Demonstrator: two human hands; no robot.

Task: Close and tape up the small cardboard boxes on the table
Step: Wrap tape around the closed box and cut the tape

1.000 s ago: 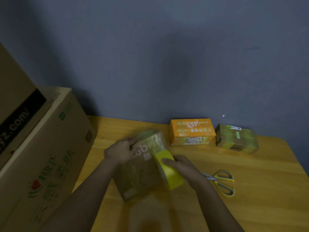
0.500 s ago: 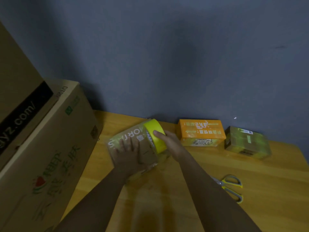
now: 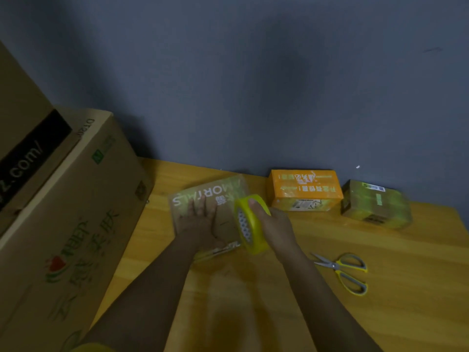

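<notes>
A brown cardboard box (image 3: 223, 199) with pale lettering across its far edge lies flat on the wooden table (image 3: 380, 313), near the middle and a little short of the wall. Its top is shut, so nothing inside can be seen, and a glossy strip of tape shows along its near edge. The left hand (image 3: 196, 222) lies flat on the box top with the fingers straight and spread, pressing down and gripping nothing. The right hand (image 3: 272, 222) grasps a roll of yellow tape (image 3: 250, 224), fingers curled over the roll's outer band; the roll stands on edge against the right side of the box, its core facing the left hand.

Two more small boxes sit by the wall to the right. An orange box (image 3: 304, 190) with printed characters is closed, a white label on its front face. Just beside it on the right, a taped box (image 3: 375, 203) is wrapped in shiny yellowish tape and also closed; their contents are hidden.

A pair of scissors (image 3: 341, 271) with yellow and grey handles lies on the table to the right of the right forearm, blades pointing left, apart from everything else. A large cardboard carton (image 3: 66, 212) with red and green print fills the left side, touching the table's left edge.
</notes>
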